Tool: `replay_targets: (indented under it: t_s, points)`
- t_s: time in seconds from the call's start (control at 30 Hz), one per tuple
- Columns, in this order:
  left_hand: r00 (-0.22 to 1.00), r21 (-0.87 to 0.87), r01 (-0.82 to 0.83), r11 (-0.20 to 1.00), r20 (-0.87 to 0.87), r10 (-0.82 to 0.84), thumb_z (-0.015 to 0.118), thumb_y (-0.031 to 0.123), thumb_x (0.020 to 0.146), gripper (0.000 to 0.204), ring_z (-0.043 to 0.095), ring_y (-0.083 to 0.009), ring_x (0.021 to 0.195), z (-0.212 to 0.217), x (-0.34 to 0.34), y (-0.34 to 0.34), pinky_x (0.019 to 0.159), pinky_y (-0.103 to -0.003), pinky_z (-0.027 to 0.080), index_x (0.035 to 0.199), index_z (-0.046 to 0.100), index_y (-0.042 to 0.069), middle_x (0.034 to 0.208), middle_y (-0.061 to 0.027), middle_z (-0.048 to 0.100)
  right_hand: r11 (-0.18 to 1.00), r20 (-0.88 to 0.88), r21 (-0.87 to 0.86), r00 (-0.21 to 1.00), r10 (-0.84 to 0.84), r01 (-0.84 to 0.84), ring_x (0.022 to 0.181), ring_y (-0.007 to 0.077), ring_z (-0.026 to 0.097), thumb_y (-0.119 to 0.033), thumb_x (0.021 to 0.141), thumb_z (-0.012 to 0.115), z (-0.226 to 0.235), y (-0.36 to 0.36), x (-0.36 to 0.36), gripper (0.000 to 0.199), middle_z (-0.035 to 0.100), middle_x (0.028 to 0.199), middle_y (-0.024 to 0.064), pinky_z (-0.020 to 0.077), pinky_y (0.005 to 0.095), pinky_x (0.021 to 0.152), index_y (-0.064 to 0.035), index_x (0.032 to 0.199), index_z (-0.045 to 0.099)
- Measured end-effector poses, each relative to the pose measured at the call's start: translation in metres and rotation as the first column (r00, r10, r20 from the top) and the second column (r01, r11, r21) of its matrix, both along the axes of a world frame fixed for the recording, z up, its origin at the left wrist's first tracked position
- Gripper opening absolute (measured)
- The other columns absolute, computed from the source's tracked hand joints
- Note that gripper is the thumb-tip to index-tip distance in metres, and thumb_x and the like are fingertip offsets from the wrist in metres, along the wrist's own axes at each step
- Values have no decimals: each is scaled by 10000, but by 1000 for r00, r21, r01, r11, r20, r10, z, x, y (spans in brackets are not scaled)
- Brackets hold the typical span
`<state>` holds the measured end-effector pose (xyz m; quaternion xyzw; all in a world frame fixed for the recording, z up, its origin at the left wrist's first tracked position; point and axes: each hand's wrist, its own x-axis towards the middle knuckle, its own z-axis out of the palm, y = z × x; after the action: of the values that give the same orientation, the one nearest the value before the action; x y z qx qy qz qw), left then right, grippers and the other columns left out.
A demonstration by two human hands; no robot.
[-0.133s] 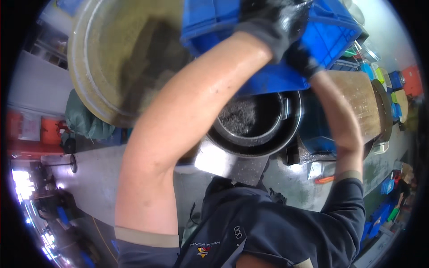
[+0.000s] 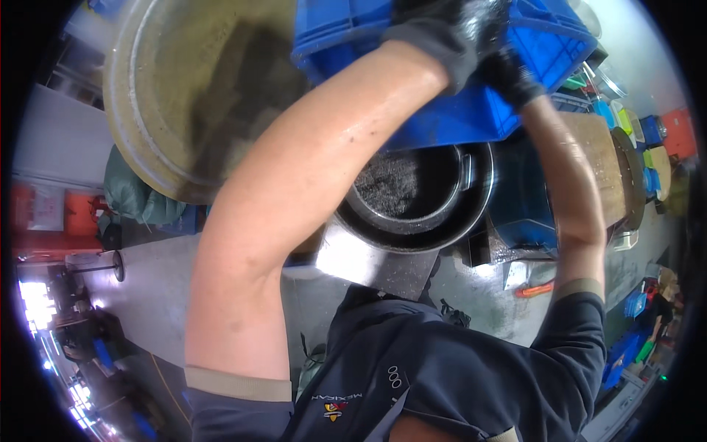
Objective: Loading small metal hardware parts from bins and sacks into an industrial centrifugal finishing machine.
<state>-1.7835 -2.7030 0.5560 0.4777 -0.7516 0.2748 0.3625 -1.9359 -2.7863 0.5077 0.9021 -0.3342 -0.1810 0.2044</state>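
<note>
Both my hands wear dark gloves and are close together over a blue plastic crate [image 2: 449,121] at the top of the view. My left hand [image 2: 460,33], in a wet, shiny black glove with a grey cuff, reaches in front of the crate from the left. Just below and right of it is my right hand [image 2: 509,77], slightly blurred. The fingers of both are hidden or smeared, so whatever they hold does not show. Under the crate's near side stands a round black vessel [image 2: 482,206] with a smaller handled pot [image 2: 423,221] inside, holding dark, glistening contents.
A large round yellowish tub [image 2: 129,140] fills the upper left. Beside it sits a green bag [image 2: 143,188]. To the right are a brown board [image 2: 589,166] and a dark blue container [image 2: 523,199]. An orange-handled tool [image 2: 535,289] lies on the grey floor.
My right hand has shifted a little up and to the right, beside the left one. The whole scene has slid slightly up and left in the picture.
</note>
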Motion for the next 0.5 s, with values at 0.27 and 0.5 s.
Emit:
replay_targets:
  t_s: [0.27, 0.5]
  points:
    - [987, 131, -146, 981, -43, 153, 457, 162, 870, 206, 672, -266, 689, 1, -5, 7, 616, -411, 540, 862, 640, 67, 759, -125, 663, 993, 539, -74, 841, -41, 96, 877, 315, 664, -247, 913, 468, -114, -31, -1, 263, 694, 959, 108, 530, 432, 761, -109, 1016, 667]
    - [975, -167, 159, 973, -131, -181, 429, 259, 916, 275, 662, -250, 839, -81, -11, -36, 776, -377, 535, 941, 646, 90, 938, -110, 684, 883, 555, -208, 794, -247, 420, 930, 340, 675, -351, 884, 511, -163, -92, -45, 324, 700, 1004, 148, 534, 446, 787, -110, 1013, 686]
